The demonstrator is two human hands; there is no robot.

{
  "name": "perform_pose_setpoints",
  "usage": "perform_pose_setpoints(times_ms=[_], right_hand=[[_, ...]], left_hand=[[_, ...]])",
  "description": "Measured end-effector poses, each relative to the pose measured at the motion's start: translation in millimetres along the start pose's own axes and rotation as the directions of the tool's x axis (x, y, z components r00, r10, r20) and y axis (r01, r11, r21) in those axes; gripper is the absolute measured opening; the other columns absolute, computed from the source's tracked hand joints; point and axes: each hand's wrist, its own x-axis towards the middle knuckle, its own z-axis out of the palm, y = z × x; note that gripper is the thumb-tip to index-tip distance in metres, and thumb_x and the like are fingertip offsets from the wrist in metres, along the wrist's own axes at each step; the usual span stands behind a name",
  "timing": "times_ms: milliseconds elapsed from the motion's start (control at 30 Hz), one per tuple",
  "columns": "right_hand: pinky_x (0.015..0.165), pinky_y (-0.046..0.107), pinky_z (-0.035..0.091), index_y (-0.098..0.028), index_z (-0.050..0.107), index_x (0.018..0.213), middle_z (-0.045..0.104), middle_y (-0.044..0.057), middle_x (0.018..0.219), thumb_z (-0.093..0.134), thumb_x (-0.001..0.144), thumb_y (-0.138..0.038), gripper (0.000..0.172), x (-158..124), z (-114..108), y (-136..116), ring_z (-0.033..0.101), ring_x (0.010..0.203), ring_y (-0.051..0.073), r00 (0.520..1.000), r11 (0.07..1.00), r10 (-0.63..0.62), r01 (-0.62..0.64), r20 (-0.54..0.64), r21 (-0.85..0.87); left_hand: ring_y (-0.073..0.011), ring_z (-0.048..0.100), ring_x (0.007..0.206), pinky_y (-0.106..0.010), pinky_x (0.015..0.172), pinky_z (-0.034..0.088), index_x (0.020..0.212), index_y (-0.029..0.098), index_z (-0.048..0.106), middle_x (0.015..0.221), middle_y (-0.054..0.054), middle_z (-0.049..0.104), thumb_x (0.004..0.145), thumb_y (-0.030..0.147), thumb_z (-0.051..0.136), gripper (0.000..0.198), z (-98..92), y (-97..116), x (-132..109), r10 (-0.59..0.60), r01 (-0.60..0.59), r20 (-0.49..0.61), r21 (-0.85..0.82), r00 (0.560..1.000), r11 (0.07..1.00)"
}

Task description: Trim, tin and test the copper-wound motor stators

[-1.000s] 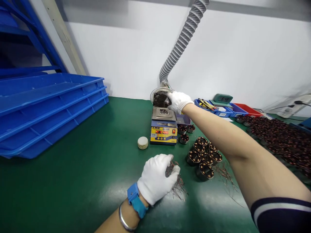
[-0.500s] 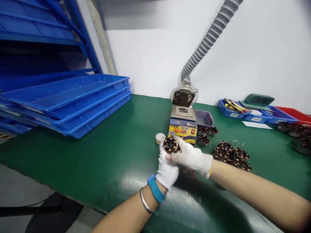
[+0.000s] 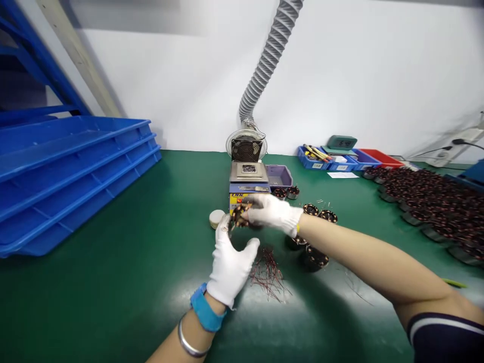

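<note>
A motor stator, a dark ring with copper windings, is tilted in front of the solder pot and its yellow display panel. My right hand, in a white glove and slightly blurred, grips it from the right. Just below and left of the stator is my gloved left hand, its thumb spread away from the fingers and nothing in its palm. Its fingertips come close to the stator's edge; whether they touch I cannot tell. A round whitish tin stands beside those fingertips. Partly behind my right forearm, several more stators sit on the green table.
Thin reddish wire clippings lie right of my left hand. Stacked blue trays fill the left. A purple bin and small blue bins line the back. Massed stators cover the right. A ribbed hose rises above the pot.
The view has swung right, showing more stators. My left hand has opened its thumb away from the stator, which has tipped and stays in my right hand.
</note>
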Motion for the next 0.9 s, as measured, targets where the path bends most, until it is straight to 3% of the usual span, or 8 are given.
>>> perform_pose_setpoints(times_ms=[67, 133, 200, 267, 467, 667, 900], right_hand=[[0.09, 0.038, 0.051, -0.023, 0.056, 0.127, 0.066, 0.006, 0.111, 0.074, 0.069, -0.046, 0.065, 20, -27, -9, 0.063, 0.095, 0.021, 0.984, 0.984, -0.093, 0.068, -0.149, -0.164], [0.093, 0.039, 0.049, -0.021, 0.053, 0.13, 0.065, 0.008, 0.114, 0.07, 0.072, -0.046, 0.066, 44, -53, -17, 0.062, 0.101, 0.024, 0.928, 0.926, -0.212, 0.091, -0.306, -0.365], [0.094, 0.039, 0.048, -0.018, 0.054, 0.129, 0.065, 0.009, 0.114, 0.069, 0.072, -0.042, 0.064, 69, -73, -23, 0.061, 0.104, 0.026, 0.876, 0.862, -0.297, 0.074, -0.381, -0.501], [0.093, 0.038, 0.048, -0.015, 0.054, 0.127, 0.065, 0.011, 0.113, 0.068, 0.071, -0.039, 0.062, 91, -84, -24, 0.061, 0.104, 0.028, 0.853, 0.812, -0.334, 0.045, -0.4, -0.582], [0.086, 0.04, 0.051, -0.017, 0.057, 0.118, 0.066, 0.012, 0.106, 0.063, 0.072, -0.038, 0.051, 121, -83, -10, 0.063, 0.098, 0.03, 0.872, 0.72, -0.321, -0.03, -0.37, -0.694], [0.083, 0.04, 0.052, -0.022, 0.056, 0.118, 0.066, 0.01, 0.105, 0.063, 0.071, -0.04, 0.051, 124, -81, -1, 0.063, 0.096, 0.03, 0.896, 0.681, -0.289, -0.057, -0.339, -0.73], [0.085, 0.04, 0.051, -0.02, 0.055, 0.12, 0.065, 0.012, 0.109, 0.061, 0.073, -0.04, 0.052, 123, -79, -8, 0.063, 0.098, 0.03, 0.901, 0.664, -0.281, -0.067, -0.331, -0.745]], left_hand=[[-0.0298, 0.042, 0.132, -0.048, 0.11, 0.036, 0.138, 0.014, 0.035, 0.145, -0.017, 0.041, 0.074, 0.034, 0.066, 0.074, 4.0, -1, -4, 0.172, -0.159, -0.034, 0.246, 0.985, 0.956], [-0.0294, 0.037, 0.136, -0.047, 0.111, 0.035, 0.139, 0.013, 0.035, 0.147, -0.017, 0.038, 0.076, 0.035, 0.064, 0.072, 6.6, -2, -8, 0.309, -0.293, 0.024, 0.398, 0.951, 0.87], [-0.0296, 0.038, 0.135, -0.046, 0.109, 0.038, 0.139, 0.013, 0.037, 0.146, -0.017, 0.039, 0.077, 0.034, 0.062, 0.07, 7.8, -4, -10, 0.348, -0.353, 0.103, 0.479, 0.932, 0.804], [-0.0303, 0.041, 0.132, -0.047, 0.107, 0.04, 0.137, 0.013, 0.039, 0.145, -0.017, 0.041, 0.077, 0.033, 0.061, 0.067, 7.9, -5, -9, 0.344, -0.37, 0.151, 0.522, 0.927, 0.768], [-0.0296, 0.045, 0.128, -0.047, 0.106, 0.041, 0.135, 0.011, 0.042, 0.141, -0.017, 0.046, 0.078, 0.032, 0.059, 0.063, 5.6, -6, -6, 0.37, -0.39, 0.158, 0.569, 0.916, 0.724], [-0.0299, 0.045, 0.128, -0.048, 0.106, 0.042, 0.135, 0.011, 0.042, 0.141, -0.017, 0.046, 0.077, 0.032, 0.06, 0.065, 6.7, -6, -8, 0.395, -0.413, 0.166, 0.586, 0.904, 0.697], [-0.0301, 0.046, 0.127, -0.047, 0.105, 0.042, 0.135, 0.011, 0.043, 0.14, -0.017, 0.047, 0.077, 0.032, 0.06, 0.064, 7.2, -6, -7, 0.402, -0.423, 0.175, 0.587, 0.899, 0.691]])
